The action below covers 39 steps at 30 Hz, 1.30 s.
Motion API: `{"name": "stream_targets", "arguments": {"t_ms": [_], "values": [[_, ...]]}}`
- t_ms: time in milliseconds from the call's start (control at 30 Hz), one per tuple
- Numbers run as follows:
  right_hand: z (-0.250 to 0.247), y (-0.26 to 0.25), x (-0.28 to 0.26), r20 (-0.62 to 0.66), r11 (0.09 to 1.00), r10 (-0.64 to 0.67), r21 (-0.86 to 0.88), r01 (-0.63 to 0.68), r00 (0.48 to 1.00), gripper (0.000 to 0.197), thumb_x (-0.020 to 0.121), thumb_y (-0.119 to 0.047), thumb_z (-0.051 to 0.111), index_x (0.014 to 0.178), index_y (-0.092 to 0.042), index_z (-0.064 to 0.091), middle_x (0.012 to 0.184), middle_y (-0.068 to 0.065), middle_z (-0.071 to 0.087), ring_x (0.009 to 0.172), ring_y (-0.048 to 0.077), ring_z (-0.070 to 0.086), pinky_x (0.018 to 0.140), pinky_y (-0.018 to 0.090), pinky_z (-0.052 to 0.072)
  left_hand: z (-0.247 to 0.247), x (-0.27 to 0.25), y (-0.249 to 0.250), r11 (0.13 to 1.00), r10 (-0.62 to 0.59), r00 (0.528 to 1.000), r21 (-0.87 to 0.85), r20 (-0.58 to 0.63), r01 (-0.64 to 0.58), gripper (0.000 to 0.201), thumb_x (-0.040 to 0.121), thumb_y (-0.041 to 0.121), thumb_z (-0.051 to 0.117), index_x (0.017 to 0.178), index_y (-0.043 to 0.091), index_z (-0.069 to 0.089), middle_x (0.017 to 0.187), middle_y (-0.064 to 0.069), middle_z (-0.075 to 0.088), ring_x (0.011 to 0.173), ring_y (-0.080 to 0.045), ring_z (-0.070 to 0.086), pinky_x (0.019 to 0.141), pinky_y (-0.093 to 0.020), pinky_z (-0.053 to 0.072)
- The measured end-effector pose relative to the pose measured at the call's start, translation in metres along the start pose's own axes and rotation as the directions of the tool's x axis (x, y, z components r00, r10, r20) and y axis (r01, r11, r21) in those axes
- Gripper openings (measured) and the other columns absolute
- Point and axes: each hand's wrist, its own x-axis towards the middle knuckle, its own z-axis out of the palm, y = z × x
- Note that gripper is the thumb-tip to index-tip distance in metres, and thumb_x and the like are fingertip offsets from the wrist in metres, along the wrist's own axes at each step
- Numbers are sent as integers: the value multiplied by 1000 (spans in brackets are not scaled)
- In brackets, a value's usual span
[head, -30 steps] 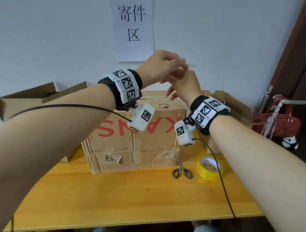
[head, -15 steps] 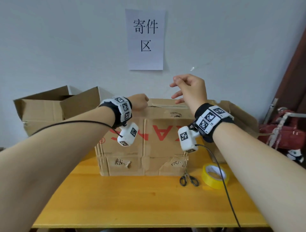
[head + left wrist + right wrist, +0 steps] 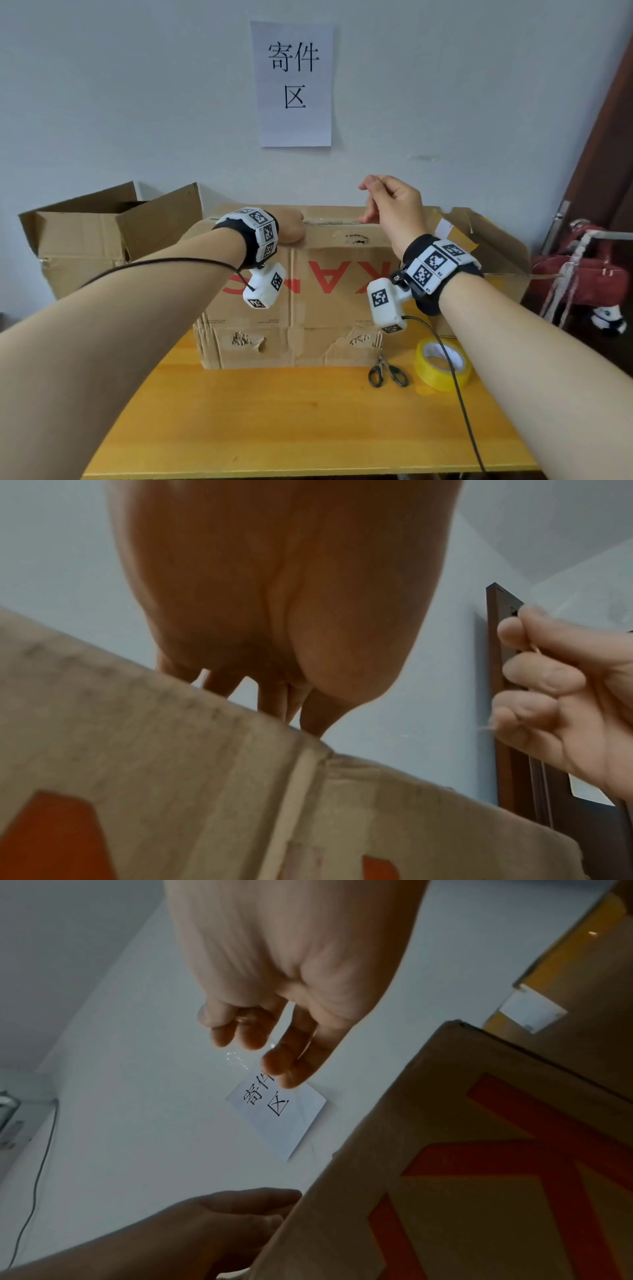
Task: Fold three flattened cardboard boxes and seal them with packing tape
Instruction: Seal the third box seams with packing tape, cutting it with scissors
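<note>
Dropping from the raised pinch, the left hand (image 3: pixel 290 229) now presses open-fingered on the box (image 3: pixel 294 301); right hand (image 3: pixel 390 205) pinches clear tape (barely visible), ready to seal.

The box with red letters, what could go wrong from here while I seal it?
The thin clear strip pinched in your right hand looks loose; it could fold onto itself before reaching the box. Your right wrist cable lies across the yellow tape roll and might drag it.
</note>
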Motion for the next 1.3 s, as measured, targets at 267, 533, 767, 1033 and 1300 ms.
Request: {"name": "stream_targets", "arguments": {"t_ms": [267,533,767,1033,1300], "values": [[-10,9,-4,-56,993,14,-116,-20,998,23,101,-28,56,87,-19,72,54,0,42,45,15,39,47,27,45,0,3,3,998,4,1000,70,9,-4,42,98,18,47,138,6,51,142,-11,54,131,-30,49,111,-38,37],[-8,12,-10,-13,986,164,-40,-164,986,24,102,-30,55,91,-17,72,53,-1,47,42,15,44,59,41,56,-1,3,5,1000,3,999,-18,38,-3,58,97,15,49,153,21,34,152,-6,45,138,-27,43,115,-38,33],[1,-14,-8,10,973,163,163,-163,987,24,103,-30,54,93,-14,69,55,-1,51,45,16,52,67,45,58,-20,3,25,984,93,981,135,173,-117,71,101,9,47,157,41,18,155,-10,41,135,-28,45,104,-36,36],[3,-30,3,-41,965,7,261,4,999,23,104,-27,54,92,-13,68,58,7,52,55,27,57,67,48,60,-31,20,28,936,104,980,318,167,-153,55,102,5,39,150,32,44,155,-2,43,137,-23,45,108,-32,36],[12,-29,3,-76,949,-9,314,32,997,25,105,-27,53,88,-14,67,51,-4,29,45,15,25,44,24,29,-25,28,18,940,70,965,306,252,-148,58,102,5,34,152,33,39,160,-2,35,146,-24,32,119,-39,24]]}}
